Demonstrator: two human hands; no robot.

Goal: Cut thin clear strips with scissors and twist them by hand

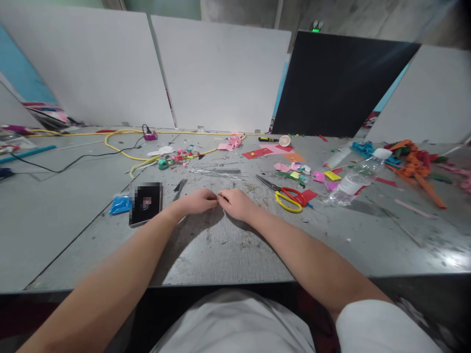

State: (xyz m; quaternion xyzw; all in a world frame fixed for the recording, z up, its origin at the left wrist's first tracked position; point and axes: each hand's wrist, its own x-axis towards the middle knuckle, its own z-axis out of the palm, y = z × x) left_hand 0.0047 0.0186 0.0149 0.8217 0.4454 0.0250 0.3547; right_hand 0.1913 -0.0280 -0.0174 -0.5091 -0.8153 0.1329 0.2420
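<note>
My left hand (pixel 200 201) and my right hand (pixel 237 204) meet fingertip to fingertip just above the grey table (pixel 228 255). Both have their fingers pinched together; whatever lies between them is too small or hidden to name. Just beyond them is a bundle of thin silvery sticks or wires (pixel 217 172). Near my left wrist lies a dark folded strip (pixel 179 188), and left of it a device with a black screen (pixel 147 212), partly blurred out. Scissors with red and yellow handles (pixel 289 202) rest to the right of my right hand.
A blue packet (pixel 119 205) touches the device's left side. A clear plastic bottle (pixel 358 179) stands at right, before orange crumpled strips (pixel 414 162). Coloured paper scraps (pixel 257 153) lie at the back, along with a yellow cable (pixel 121 153) and a utility knife (pixel 268 139).
</note>
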